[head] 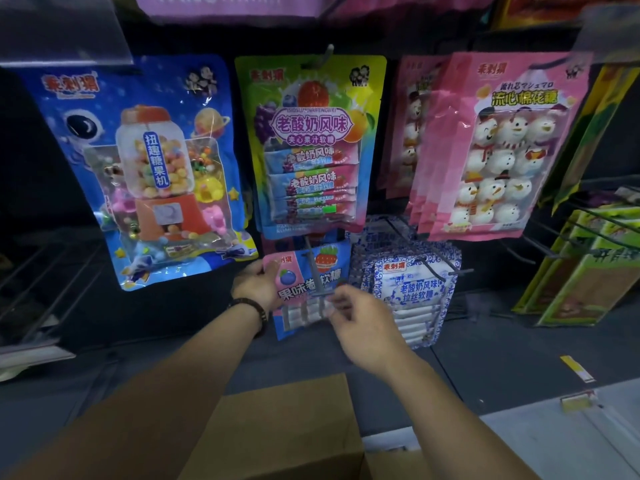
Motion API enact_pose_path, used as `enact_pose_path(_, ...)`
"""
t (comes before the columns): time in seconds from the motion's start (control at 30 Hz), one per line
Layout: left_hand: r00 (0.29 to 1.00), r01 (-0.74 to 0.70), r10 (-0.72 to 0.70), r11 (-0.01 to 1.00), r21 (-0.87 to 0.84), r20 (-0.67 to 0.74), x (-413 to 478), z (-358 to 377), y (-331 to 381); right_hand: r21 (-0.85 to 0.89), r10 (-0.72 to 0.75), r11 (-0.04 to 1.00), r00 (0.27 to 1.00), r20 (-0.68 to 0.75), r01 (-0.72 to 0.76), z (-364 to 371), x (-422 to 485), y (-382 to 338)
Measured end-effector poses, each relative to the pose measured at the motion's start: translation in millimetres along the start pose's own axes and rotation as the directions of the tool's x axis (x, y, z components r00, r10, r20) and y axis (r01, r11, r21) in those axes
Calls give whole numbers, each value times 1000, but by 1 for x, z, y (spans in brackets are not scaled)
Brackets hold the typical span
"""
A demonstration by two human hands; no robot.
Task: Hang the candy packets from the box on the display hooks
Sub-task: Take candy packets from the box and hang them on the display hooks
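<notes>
There are two hands point(258, 284) point(362, 320), one cardboard box point(277, 427), one pink-and-blue candy packet point(294, 271) and one beaded bracelet point(252, 306).

worn: dark beaded bracelet point(250, 308) | at: left hand point(258, 284) wrist | forearms point(194, 368): bare

Pink-and-blue candy packet point(294, 271): glossy printed plastic film, with a clear window low down over white wrapped pieces
Display hook point(313, 270): thin grey metal wire, dull sheen
Gumball-machine packet point(149, 168): shiny blue plastic film, creased, its clear window catching highlights
Snowman marshmallow packet point(502, 143): glossy pink plastic film, transparent front panel
Blue-and-white candy packets point(412, 285): printed plastic film, softer sheen
Cardboard box point(287, 420): plain brown cardboard, matt and smooth
Bracelet point(252, 308): dark beads, faintly shiny
Price-tag flap point(65, 32): clear plastic, smooth, reflective
</notes>
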State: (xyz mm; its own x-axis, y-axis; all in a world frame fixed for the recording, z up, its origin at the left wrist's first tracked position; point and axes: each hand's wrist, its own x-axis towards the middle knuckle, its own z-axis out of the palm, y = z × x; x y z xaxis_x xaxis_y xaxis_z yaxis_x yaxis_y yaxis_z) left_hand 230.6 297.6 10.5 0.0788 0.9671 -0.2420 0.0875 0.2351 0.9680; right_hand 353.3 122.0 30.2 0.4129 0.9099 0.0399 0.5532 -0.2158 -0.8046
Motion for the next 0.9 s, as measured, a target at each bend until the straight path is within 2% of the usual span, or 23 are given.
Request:
enact_pose_path(0.17, 999, -14, 13, 999, -30, -42, 14, 2, 1, -53, 3, 999, 986, 169, 6, 8, -4, 13)
enact_pose_path(0.3, 994, -89, 97, 985, 146, -44, 19, -6, -3, -123, 46, 992, 959, 279, -12, 13, -7, 14)
enact_pose_path(0.4, 998, -53, 56, 988, 142, -16, 22, -21, -20, -192, 61, 981, 942, 330, 4, 17, -12, 8)
enact_pose_path(0.5, 996, -65, 40, 944, 323, 84, -17, -44, -22, -231, 83, 973, 928, 362, 3, 22, -24, 4)
enact_pose_path(0.6, 961, -150, -9, 823, 547, 277, -61, -76, -26, -275, 99, 961, 913, 395, 14, 28, -39, -1)
enact_pose_path(0.7, 880, -333, -63, 627, 704, 471, -97, -115, -26, -328, 104, 944, 895, 433, 49, 38, -59, -12)
enact_pose_path(0.83, 790, -532, -122, 351, 771, 601, -146, -173, -16, -327, 90, 943, 891, 444, 68, 60, -88, -32)
enact_pose_path(0.9, 767, -568, -145, 299, 767, 625, -172, -200, -13, -289, 112, 957, 896, 430, 19, 77, -96, -38)
